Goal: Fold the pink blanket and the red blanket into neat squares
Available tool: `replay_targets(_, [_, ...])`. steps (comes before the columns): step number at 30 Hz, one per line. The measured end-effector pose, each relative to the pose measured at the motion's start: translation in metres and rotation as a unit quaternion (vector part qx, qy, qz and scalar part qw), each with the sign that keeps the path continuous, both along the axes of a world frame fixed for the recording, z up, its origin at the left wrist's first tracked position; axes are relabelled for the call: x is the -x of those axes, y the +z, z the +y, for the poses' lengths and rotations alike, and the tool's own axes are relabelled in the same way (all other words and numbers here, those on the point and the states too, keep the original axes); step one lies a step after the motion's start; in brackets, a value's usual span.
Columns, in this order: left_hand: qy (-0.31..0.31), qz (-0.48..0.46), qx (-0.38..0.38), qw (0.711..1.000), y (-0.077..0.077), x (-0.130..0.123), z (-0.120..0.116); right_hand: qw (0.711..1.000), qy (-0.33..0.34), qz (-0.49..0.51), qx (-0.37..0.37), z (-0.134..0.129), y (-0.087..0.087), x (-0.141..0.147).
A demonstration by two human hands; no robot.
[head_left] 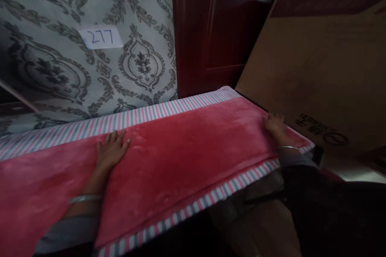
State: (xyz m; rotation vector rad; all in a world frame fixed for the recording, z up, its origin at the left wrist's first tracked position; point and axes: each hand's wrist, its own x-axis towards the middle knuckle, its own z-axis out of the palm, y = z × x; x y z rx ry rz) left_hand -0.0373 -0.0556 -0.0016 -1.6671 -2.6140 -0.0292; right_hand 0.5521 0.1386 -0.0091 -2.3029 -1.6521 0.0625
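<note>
Left hand [111,150] and right hand [274,125] both open flat on one red plush mat [181,156], one cardboard carton [316,60] leaning just beside

blanket [181,156]: soft red plush | door [211,24]: glossy dark wood | carton [316,56]: matt brown cardboard

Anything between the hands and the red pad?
Nothing visible. The left hand and right hand both rest directly on the red pad. A cardboard box stands just past the right fingers, beyond the hand, not between it and the pad.
</note>
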Motion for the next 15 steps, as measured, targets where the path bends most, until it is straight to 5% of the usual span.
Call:
replay_targets(3, [-0.002,-0.003,-0.023,1.0,-0.001,-0.001,-0.001,0.991,0.128,-0.004,-0.03,-0.028,0.002,0.075])
replay_targets(6, [-0.015,0.001,-0.067,0.998,0.0,0.002,-0.002,0.921,0.385,0.009,-0.064,-0.083,-0.009,0.171])
replay_targets(9, [-0.042,-0.01,-0.098,0.994,0.006,0.002,-0.005,0.844,0.535,-0.005,-0.034,-0.143,-0.018,0.245])
replay_targets(12, [-0.115,-0.012,-0.092,0.989,0.008,-0.014,-0.021,0.816,0.577,-0.04,0.011,-0.175,-0.022,0.274])
replay_targets(15, [-0.217,0.009,-0.05,0.975,-0.003,-0.042,-0.053,0.829,0.555,-0.068,0.017,-0.17,-0.023,0.26])
